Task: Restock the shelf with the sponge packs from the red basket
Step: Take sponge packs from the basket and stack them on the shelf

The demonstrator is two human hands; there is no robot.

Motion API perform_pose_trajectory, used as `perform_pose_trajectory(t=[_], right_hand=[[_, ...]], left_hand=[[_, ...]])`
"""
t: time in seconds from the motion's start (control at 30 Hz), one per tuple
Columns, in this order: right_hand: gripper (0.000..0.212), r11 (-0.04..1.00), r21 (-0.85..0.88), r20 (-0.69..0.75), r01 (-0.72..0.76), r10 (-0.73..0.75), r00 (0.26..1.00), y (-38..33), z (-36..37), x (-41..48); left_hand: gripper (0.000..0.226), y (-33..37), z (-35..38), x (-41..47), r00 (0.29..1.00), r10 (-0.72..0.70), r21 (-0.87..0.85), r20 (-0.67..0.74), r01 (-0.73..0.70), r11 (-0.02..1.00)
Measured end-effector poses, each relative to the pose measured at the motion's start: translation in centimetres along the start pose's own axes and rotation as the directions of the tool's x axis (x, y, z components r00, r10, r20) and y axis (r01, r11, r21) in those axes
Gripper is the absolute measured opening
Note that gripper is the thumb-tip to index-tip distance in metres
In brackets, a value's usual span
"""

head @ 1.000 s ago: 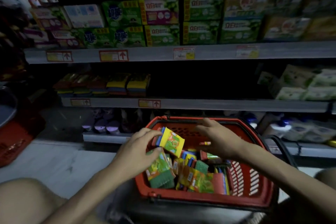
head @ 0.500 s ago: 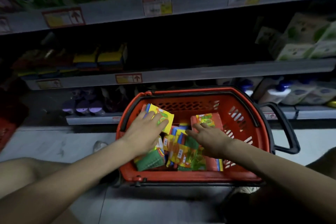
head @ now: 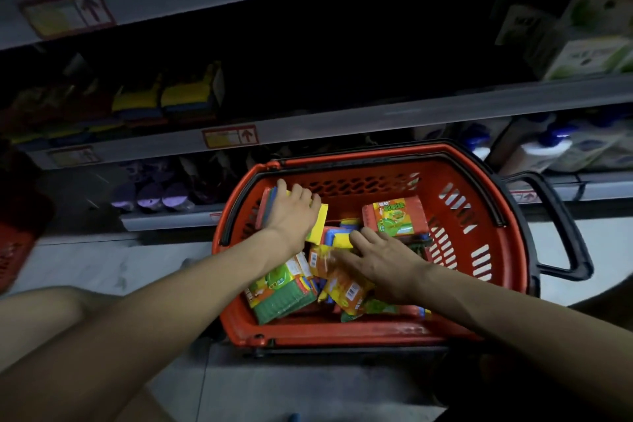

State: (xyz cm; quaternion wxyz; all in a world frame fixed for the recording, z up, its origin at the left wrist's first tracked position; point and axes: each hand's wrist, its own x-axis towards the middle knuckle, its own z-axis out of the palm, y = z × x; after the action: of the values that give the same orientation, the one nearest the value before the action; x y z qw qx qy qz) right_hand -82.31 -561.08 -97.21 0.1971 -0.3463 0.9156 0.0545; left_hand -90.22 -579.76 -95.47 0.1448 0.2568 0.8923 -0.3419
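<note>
Head view: nearest, at the near edge of the red basket (head: pixel 342 332), loose sponge packs (head: pixel 284 291) are heaped; over the middle of the heap the right hand (head: pixel 383 264) is laid flat, fingers spread, nothing gripped. Toward the far left corner, the left hand (head: pixel 294 212) is curled over a yellow-fronted pack (head: pixel 317 224), though whether the grip is closed cannot be told. Beyond, the shelf (head: pixel 342 123) with stacked sponges (head: pixel 185 96) is seen; each pack would best be grasped across its short sides, lifted clear of the rim, then set flush beside that stack.
</note>
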Motion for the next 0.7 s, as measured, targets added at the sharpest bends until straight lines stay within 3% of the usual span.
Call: perform_pose_trajectory(t=[0.17, 0.3, 0.37, 0.4, 0.43, 0.47, 0.53, 0.57, 0.6, 0.7], right_hand=[[0.066, 0.973, 0.002, 0.145, -0.230, 0.228, 0.963, 0.5, -2.1, -1.0], [0.071, 0.924, 0.022, 0.231, -0.383, 0.368, 0.901, 1.9, -3.5, -2.6], [0.073, 0.887, 0.219, 0.138, -0.407, 0.385, 0.913, 2.6, -4.0, -3.0], [0.068, 0.813, 0.439, 0.042, -0.383, 0.407, 0.913, 2.7, -4.3, -3.0], [0.061, 0.658, 0.689, -0.042, -0.304, 0.454, 0.890, 2.4, -4.8, -3.1], [0.054, 0.433, 0.885, -0.092, -0.169, 0.519, 0.850, 1.9, -5.5, -3.3], [0.048, 0.008, 0.998, -0.062, 0.069, 0.553, 0.831, 0.5, -6.8, -3.5], [0.056, -0.089, 0.987, -0.067, 0.135, 0.534, 0.843, -0.3, -7.0, -3.5], [0.066, -0.126, 0.975, -0.088, 0.181, 0.528, 0.845, -1.0, -7.2, -3.5], [0.083, -0.032, 0.963, -0.191, 0.267, 0.617, 0.763, -1.7, -7.3, -2.9]], left_hand=[[0.095, -1.6, -0.3, -1.2, 0.994, -0.030, -0.333, -0.108, -0.007, 0.943], [0.103, -4.1, -1.0, -4.4, 0.967, -0.134, -0.731, -0.216, -0.070, 0.679], [0.101, -4.8, -1.3, -6.3, 0.932, -0.210, -0.820, -0.296, -0.135, 0.556], [0.098, -4.9, -1.4, -7.1, 0.909, -0.254, -0.842, -0.330, -0.161, 0.515], [0.096, -4.8, -1.5, -7.7, 0.886, -0.309, -0.863, -0.345, -0.170, 0.475], [0.096, -4.6, -1.6, -8.1, 0.864, -0.371, -0.888, -0.340, -0.165, 0.428], [0.097, -3.7, -2.0, -8.3, 0.825, -0.478, -0.930, -0.300, -0.142, 0.338], [0.098, -3.0, -2.2, -8.2, 0.809, -0.506, -0.935, -0.299, -0.143, 0.324], [0.098, -2.3, -2.5, -8.1, 0.795, -0.516, -0.931, -0.318, -0.158, 0.329], [0.093, -1.0, -3.5, -8.0, 0.769, -0.462, -0.878, -0.441, -0.263, 0.400]])
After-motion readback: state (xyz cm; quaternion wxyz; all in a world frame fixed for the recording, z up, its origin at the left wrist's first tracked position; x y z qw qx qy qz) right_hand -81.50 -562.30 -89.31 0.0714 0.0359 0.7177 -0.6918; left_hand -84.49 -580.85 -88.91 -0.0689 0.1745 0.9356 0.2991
